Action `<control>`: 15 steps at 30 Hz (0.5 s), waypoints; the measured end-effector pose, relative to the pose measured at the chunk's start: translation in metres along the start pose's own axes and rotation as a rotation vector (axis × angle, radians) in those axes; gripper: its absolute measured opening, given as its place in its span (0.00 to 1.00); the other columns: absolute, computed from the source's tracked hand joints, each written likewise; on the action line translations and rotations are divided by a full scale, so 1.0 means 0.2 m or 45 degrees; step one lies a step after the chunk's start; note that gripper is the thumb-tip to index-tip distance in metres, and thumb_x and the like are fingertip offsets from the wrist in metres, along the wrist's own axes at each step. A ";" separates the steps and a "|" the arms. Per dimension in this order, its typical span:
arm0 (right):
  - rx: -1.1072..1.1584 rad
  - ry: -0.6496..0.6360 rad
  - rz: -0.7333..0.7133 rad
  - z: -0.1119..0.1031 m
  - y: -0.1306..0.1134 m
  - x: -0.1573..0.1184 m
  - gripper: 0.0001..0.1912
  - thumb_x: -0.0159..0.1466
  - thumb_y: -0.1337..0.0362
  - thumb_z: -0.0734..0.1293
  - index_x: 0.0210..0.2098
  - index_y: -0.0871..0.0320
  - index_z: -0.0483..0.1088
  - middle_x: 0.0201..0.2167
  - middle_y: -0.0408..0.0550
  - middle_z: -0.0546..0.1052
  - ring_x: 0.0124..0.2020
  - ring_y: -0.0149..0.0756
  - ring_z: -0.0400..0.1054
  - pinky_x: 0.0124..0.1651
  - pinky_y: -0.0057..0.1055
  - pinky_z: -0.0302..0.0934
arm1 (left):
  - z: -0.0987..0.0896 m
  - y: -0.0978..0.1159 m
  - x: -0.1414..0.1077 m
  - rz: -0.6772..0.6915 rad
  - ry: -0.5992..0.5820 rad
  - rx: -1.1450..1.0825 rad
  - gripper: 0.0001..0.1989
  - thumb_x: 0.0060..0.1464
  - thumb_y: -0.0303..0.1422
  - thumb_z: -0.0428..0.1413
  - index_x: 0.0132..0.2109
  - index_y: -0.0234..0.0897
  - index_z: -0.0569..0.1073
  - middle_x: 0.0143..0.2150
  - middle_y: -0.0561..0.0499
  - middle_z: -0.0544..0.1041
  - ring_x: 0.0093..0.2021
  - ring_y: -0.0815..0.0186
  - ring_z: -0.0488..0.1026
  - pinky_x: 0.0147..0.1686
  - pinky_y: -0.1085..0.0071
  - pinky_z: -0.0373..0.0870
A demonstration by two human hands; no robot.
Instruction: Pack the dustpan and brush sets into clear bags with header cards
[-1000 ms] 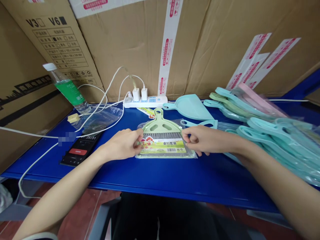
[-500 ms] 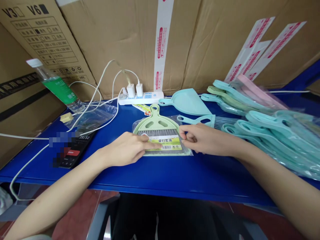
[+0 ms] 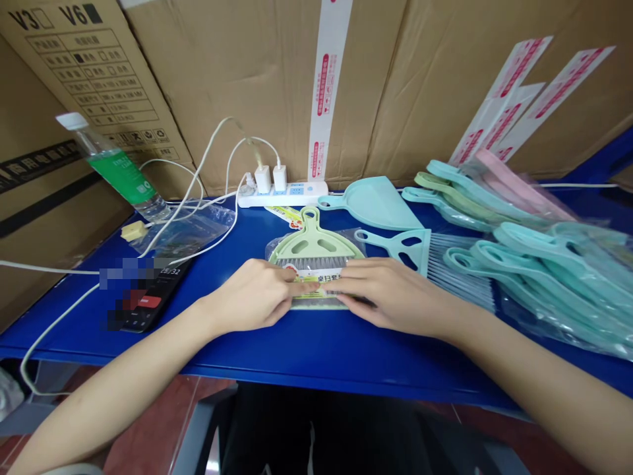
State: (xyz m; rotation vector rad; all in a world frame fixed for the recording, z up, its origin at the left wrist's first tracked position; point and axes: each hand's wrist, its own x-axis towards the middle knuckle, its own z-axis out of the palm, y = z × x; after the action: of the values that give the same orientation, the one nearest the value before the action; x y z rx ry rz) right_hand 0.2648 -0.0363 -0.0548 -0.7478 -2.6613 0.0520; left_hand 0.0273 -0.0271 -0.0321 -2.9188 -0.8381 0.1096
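A green brush and dustpan set [image 3: 316, 245] lies flat in a clear bag on the blue table, handle pointing away from me. Across the grey bristles is a yellow-and-white label [image 3: 307, 287], partly hidden by my fingers. My left hand [image 3: 254, 290] rests on the left side of the set, index finger stretched over the label and the other fingers bent. From the right, my right hand [image 3: 390, 290] lies with its fingers extended flat on the label, the fingertips close to the left index finger. Neither hand grips anything.
Behind the set are a loose blue dustpan [image 3: 378, 203] and a blue brush [image 3: 415, 251]. Several bagged sets [image 3: 548, 264] are piled at the right. A power strip [image 3: 301, 192] with cables, a water bottle [image 3: 121, 175] and a phone [image 3: 155, 297] stand or lie left and back.
My right hand has moved left from the bag's right edge, its curled fingers now straightened over the label. My left hand stays on the set.
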 end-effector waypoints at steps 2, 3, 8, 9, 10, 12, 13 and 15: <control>0.008 -0.010 0.022 0.00 0.00 0.00 0.15 0.65 0.73 0.60 0.41 0.55 0.78 0.26 0.44 0.77 0.29 0.35 0.68 0.34 0.31 0.60 | 0.00 0.00 0.00 -0.008 -0.010 -0.018 0.22 0.56 0.25 0.49 0.56 0.42 0.74 0.35 0.50 0.79 0.31 0.64 0.77 0.28 0.71 0.69; 0.004 -0.014 0.033 0.00 0.00 0.00 0.17 0.64 0.74 0.60 0.41 0.55 0.78 0.25 0.44 0.77 0.29 0.35 0.68 0.35 0.32 0.60 | 0.00 0.00 0.00 -0.014 -0.017 -0.026 0.21 0.56 0.25 0.49 0.55 0.42 0.75 0.35 0.50 0.80 0.31 0.63 0.77 0.28 0.71 0.69; -0.047 -0.025 0.105 -0.01 -0.01 -0.01 0.22 0.59 0.76 0.60 0.42 0.52 0.80 0.25 0.44 0.78 0.30 0.37 0.68 0.37 0.34 0.60 | -0.01 0.00 0.00 -0.038 -0.018 -0.053 0.20 0.55 0.24 0.50 0.52 0.44 0.77 0.39 0.50 0.82 0.36 0.62 0.79 0.32 0.69 0.71; -0.055 -0.029 0.123 -0.01 -0.01 -0.01 0.21 0.59 0.76 0.60 0.42 0.52 0.80 0.25 0.44 0.78 0.30 0.37 0.68 0.37 0.34 0.60 | -0.01 -0.01 0.00 -0.045 -0.018 -0.056 0.20 0.55 0.24 0.50 0.51 0.45 0.77 0.40 0.50 0.82 0.37 0.62 0.80 0.33 0.69 0.71; -0.062 -0.036 0.141 -0.02 -0.01 -0.01 0.21 0.59 0.76 0.60 0.41 0.52 0.80 0.25 0.44 0.79 0.30 0.37 0.68 0.37 0.34 0.60 | -0.02 -0.01 0.00 -0.053 -0.020 -0.061 0.20 0.55 0.24 0.50 0.51 0.45 0.77 0.41 0.50 0.82 0.38 0.61 0.80 0.33 0.69 0.72; -0.073 -0.046 0.176 -0.03 -0.01 -0.01 0.21 0.58 0.76 0.61 0.40 0.52 0.81 0.25 0.44 0.79 0.31 0.38 0.68 0.38 0.35 0.59 | -0.03 -0.01 -0.01 -0.077 -0.030 -0.080 0.21 0.55 0.24 0.50 0.51 0.47 0.78 0.42 0.51 0.82 0.40 0.62 0.80 0.34 0.70 0.72; -0.079 -0.052 0.193 -0.03 -0.01 -0.01 0.21 0.58 0.76 0.61 0.40 0.51 0.81 0.24 0.43 0.79 0.32 0.39 0.68 0.38 0.35 0.59 | -0.04 -0.01 -0.01 -0.095 -0.035 -0.094 0.21 0.54 0.24 0.51 0.51 0.48 0.78 0.43 0.52 0.82 0.40 0.62 0.80 0.34 0.70 0.72; -0.093 -0.075 0.228 -0.04 -0.01 -0.01 0.22 0.57 0.77 0.61 0.37 0.50 0.81 0.24 0.43 0.79 0.31 0.39 0.68 0.38 0.35 0.58 | -0.04 -0.02 -0.01 -0.140 -0.042 -0.123 0.22 0.54 0.23 0.51 0.51 0.49 0.77 0.44 0.53 0.83 0.42 0.63 0.80 0.35 0.71 0.71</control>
State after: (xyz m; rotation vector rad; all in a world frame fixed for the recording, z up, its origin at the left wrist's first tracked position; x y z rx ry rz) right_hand 0.2675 -0.0392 -0.0476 -1.0217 -2.6559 0.0245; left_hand 0.0237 -0.0257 -0.0229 -2.9587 -1.0352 0.1122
